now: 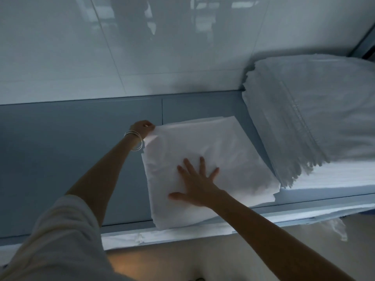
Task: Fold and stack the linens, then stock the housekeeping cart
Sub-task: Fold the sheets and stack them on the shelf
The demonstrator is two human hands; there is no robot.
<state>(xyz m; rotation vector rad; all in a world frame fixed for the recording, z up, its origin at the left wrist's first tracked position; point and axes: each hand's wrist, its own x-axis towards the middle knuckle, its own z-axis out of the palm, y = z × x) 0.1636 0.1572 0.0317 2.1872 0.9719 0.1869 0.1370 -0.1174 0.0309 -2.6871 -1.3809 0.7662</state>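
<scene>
1. the left hand (143, 127), in the middle left of the frame, has its grip pinched on the upper left corner of a folded white sheet (205, 171); the fingers are curled round the cloth edge and mostly hidden behind the knuckles.
2. thin bangles (134, 140) sit round the left wrist, and a pale rolled sleeve (58, 240) covers the upper arm in the lower left of the frame.
3. the right hand (195, 184), at the centre of the frame, lies flat on the folded white sheet, its grip fully spread: four fingers fanned toward the top of the frame, the thumb stretched out to the left, the palm pressing the cloth and holding nothing.
4. the folded white sheet lies on a blue-grey tabletop (71, 159), roughly square, several layers thick, with its lower corner just over the tabletop's near edge.
5. just to the right of it, in the upper right of the frame, stands a tall stack of folded linens (308, 118), with many layered edges showing on its left and lower sides; it rests on a flatter pile of white cloth (334, 192).
6. whether the sheet's right edge touches that pile cannot be told.
7. behind the tabletop rises a glossy white tiled wall (162, 47) with dim reflections.
8. a strip of white fabric (162, 234) hangs along the tabletop's front edge.
</scene>
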